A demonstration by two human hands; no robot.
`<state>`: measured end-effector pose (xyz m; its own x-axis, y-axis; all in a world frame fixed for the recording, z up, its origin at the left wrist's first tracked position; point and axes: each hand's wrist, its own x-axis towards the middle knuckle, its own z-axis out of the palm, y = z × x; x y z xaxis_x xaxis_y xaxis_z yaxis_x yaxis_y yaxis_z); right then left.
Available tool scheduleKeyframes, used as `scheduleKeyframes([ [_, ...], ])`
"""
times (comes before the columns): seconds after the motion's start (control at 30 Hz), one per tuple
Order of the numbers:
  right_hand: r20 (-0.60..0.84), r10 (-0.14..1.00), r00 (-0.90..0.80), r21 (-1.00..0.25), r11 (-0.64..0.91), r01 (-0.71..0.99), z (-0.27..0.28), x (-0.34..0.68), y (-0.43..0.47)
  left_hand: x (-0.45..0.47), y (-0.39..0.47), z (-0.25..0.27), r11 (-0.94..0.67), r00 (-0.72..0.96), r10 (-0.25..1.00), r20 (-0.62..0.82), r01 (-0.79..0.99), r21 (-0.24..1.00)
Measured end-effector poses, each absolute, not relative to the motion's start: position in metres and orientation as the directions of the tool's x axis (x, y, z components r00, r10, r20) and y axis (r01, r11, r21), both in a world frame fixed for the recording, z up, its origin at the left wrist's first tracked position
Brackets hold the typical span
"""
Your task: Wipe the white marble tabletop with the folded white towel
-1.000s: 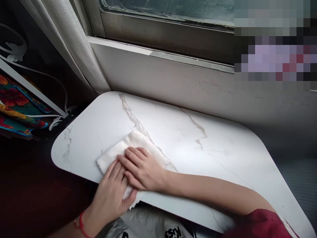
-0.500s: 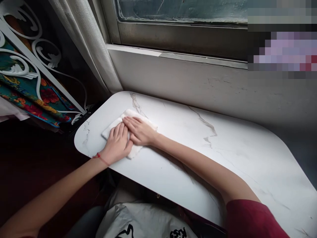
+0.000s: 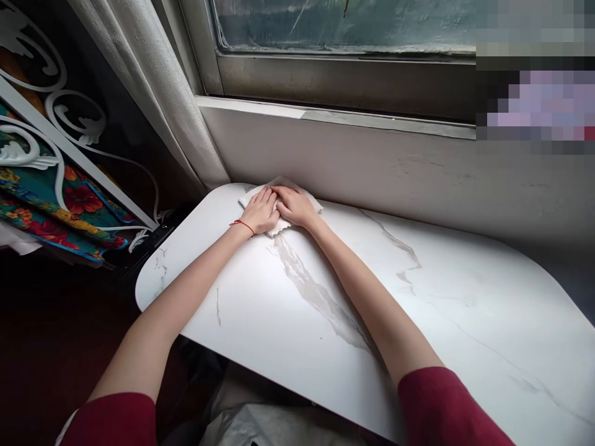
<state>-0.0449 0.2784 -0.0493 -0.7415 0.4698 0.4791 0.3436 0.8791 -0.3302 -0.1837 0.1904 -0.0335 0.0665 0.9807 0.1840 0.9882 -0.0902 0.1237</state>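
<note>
A white cloth (image 3: 279, 228) lies spread on the white marble-patterned tabletop (image 3: 455, 347), close to the far edge by the wall. My left hand (image 3: 260, 212) rests flat on it with fingers stretched forward. Right beside it, my right hand (image 3: 296, 205) also presses flat on the cloth, fingers outstretched and pointing left toward the other hand. Between and around the hands, parts of the cloth show; its middle is hidden under them. A thin red string bracelet (image 3: 242, 224) circles my left wrist.
A wall and window sill (image 3: 353, 121) run along the table's far side, below a window (image 3: 344, 25). A pale curtain (image 3: 153, 80) hangs at the far left corner. A white scrollwork metal frame (image 3: 83, 152) with floral fabric stands on the left.
Both hands have slid the cloth away from me and to the right, from the table's left part up to its far edge. My arms are stretched further out.
</note>
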Motion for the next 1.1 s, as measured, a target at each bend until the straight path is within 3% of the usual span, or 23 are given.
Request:
scheduleKeyframes([
  [0.3,0.435,0.471,-0.768,-0.280,0.881,0.382,-0.047,-0.044,0.276,-0.186,0.189,-0.043,-0.141,0.091,0.955,0.283,0.977,0.162],
  [0.67,0.460,0.468,-0.755,-0.298,0.882,0.365,-0.047,-0.050,0.260,-0.187,0.172,-0.033,-0.128,0.107,0.970,0.220,0.988,0.084],
  [0.87,0.409,0.426,-0.807,-0.247,0.903,0.352,-0.041,-0.073,0.211,-0.209,0.117,-0.028,-0.091,0.082,0.976,0.203,0.995,0.034],
  [1.1,0.453,0.281,-0.846,-0.198,0.957,0.212,-0.036,-0.092,0.125,-0.219,0.011,-0.031,0.011,-0.003,0.964,0.265,0.999,-0.031],
])
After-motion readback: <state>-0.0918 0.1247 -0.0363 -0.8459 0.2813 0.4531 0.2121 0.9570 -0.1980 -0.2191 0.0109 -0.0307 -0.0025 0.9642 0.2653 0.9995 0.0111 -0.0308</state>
